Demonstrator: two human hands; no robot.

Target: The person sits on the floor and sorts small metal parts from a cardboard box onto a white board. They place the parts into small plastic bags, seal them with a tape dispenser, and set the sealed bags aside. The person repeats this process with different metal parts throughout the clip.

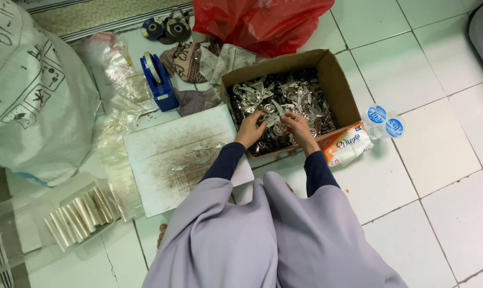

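Note:
A brown cardboard box (337, 80) sits on the tiled floor in front of me, filled with several small flat silver metal parts (284, 96). My left hand (250, 129) reaches into the near side of the box with its fingers among the parts. My right hand (299, 129) is beside it, fingers curled over the parts and pinching at some. Whether either hand grips a single piece is hard to tell. Both arms wear dark blue sleeves, and grey cloth covers my lap.
A white board (161, 160) with rust-coloured marks and a few metal parts lies left of the box. A blue tape dispenser (159, 80), clear plastic bags (116, 69), a large white sack (33, 90), a red plastic bag (257, 21), a tissue pack (348, 145) and two sealed water cups (384, 121) surround it.

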